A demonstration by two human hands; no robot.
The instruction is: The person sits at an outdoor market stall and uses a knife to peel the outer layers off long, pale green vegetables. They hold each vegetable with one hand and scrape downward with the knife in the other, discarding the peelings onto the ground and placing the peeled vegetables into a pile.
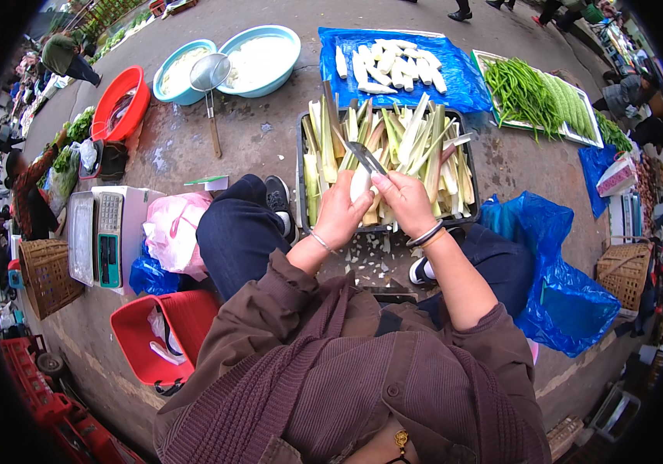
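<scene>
Mid-frame, the left hand [338,209] is wrapped round a white stem [359,184] and the right hand [408,203] round the knife [365,158], its handle hidden. Shallow strokes, clear of the left thumb, should serve best; I can't see where edge meets stem. Beyond, stalks [416,139] bury the tray's [300,182] floor.

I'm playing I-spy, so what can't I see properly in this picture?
All in the head view:
Knife: its handle is hidden by the right hand.
White vegetable: its lower end is covered by the left hand.
Black crate: its floor is buried under stalks.
Black shoe, top: its wearer is cut off by the picture's edge.
</scene>
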